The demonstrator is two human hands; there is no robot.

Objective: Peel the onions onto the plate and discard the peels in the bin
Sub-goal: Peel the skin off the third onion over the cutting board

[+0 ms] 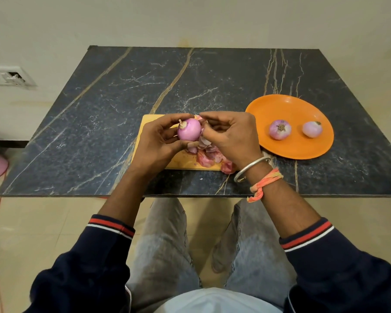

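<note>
Peeling in progress, item one: onion [189, 129], raised just above the middle of the cutting board [151, 119], stub end turned left, its visible face mostly smooth and bare.

Grip: left hand [158, 141] cups it, fingers curled over the top and thumb under, clamped on the bulb. Right hand [230, 134] sits against the onion's right flank, fingertips bunched together and apparently pinching a strip of skin [203, 132] that hangs there.

Item two: peels [209, 154], a loose pink heap on the board's near right part, a few spilling past its near right corner onto the table [99, 109].

Item three: plate [303, 150], orange, just right of the board, carrying two peeled onions [280, 129] side by side.

Tally, as judged: two onions done, a third nearly stripped; no unpeeled onions in sight. Outstanding: finish this skin, set the onion on the plate, gather all the peels. Bin not in view.
</note>
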